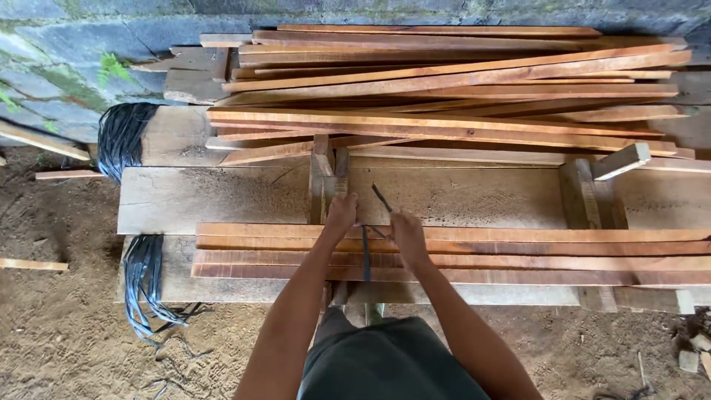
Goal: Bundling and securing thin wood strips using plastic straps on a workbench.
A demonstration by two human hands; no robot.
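A row of long reddish wooden slats lies across a workbench of wide grey planks. A thin black plastic strap runs over the slats near their middle. My left hand is closed on one end of the strap at the slats' far edge. My right hand pinches the other strap end, which sticks up and away. Both hands are close together, just in front of an upright wooden block.
A loose pile of more slats lies at the back of the bench against a stone wall. Bundles of black strap hang at the left end and the lower left. A wooden stop block stands right. Dirt floor surrounds the bench.
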